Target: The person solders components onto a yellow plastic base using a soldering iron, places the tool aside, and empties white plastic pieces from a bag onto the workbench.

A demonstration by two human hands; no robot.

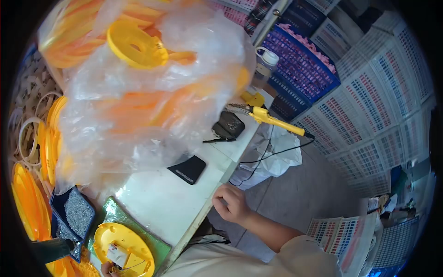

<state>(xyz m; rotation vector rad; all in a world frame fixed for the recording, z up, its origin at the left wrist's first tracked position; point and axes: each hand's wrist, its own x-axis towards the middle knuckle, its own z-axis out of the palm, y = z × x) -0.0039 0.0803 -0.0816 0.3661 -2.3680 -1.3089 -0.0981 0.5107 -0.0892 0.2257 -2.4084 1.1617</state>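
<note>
At the lower left, only the fingertips of my left hand (107, 269) show, at the rim of a yellow oval plastic shell (144, 249). They appear closed on that rim; the rest of the hand is out of frame. Inside the shell sit a white box-shaped part (117, 255) and thin wires. The shell lies on a green plastic-wrapped pad (159, 247). My right hand (231, 203) is curled in a loose fist by the front table edge, with nothing visible in it.
A large clear bag (152, 83) of yellow-orange parts covers the back of the white table (157, 203). A yellow-handled soldering iron (277, 122) trails a black cord over the edge. A blue bin (87, 203) holds small metal pieces. White crates (369, 106) line the right.
</note>
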